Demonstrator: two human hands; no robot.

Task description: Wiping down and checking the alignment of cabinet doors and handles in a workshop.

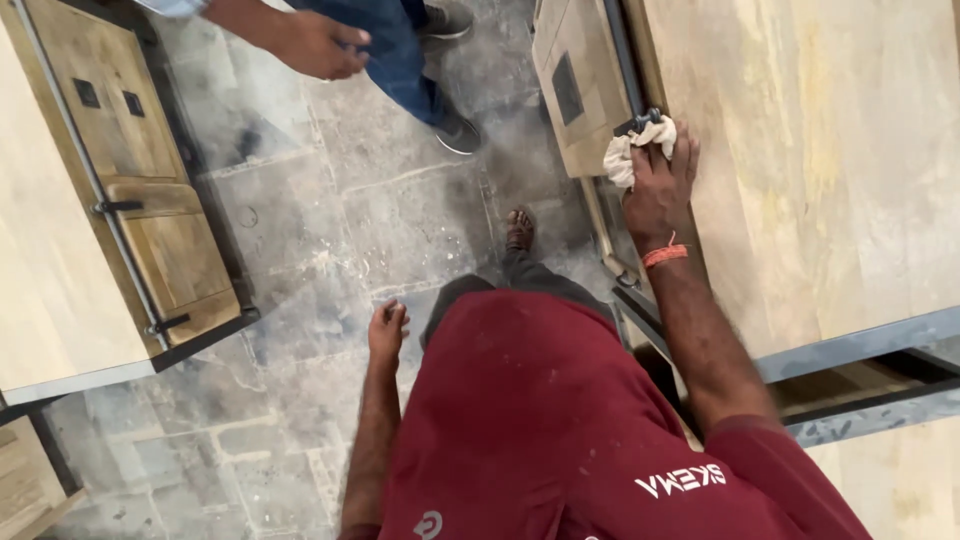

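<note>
1. Your right hand (658,190) is closed around a crumpled white cloth (632,148), fingers curled over it, and presses it against the edge of the wooden cabinet top (800,170). An orange band (664,255) sits on that wrist.
2. The cloth bunches out past your fingertips and touches a dark metal fitting (636,122) on the cabinet's frame, just ahead of the hand.
3. Beyond your fingertips, a wooden door panel (570,80) with a dark square inset hangs down the cabinet's side.
4. Your left hand (387,330) hangs loose and holds nothing, fingers slightly curled and close together, out over the grey stone floor (330,230).
5. Between your two hands your sandalled foot (519,230) stands forward on the floor, close beside the cabinet's base.
6. Well out from your left hand stands a second wooden cabinet (140,190) with a dark metal frame and small dark handles.
7. Ahead of your left hand, another person's hand (318,45) reaches in, loosely curled, and their blue trouser legs and dark shoe (457,132) stand on the floor near the door panel.
</note>
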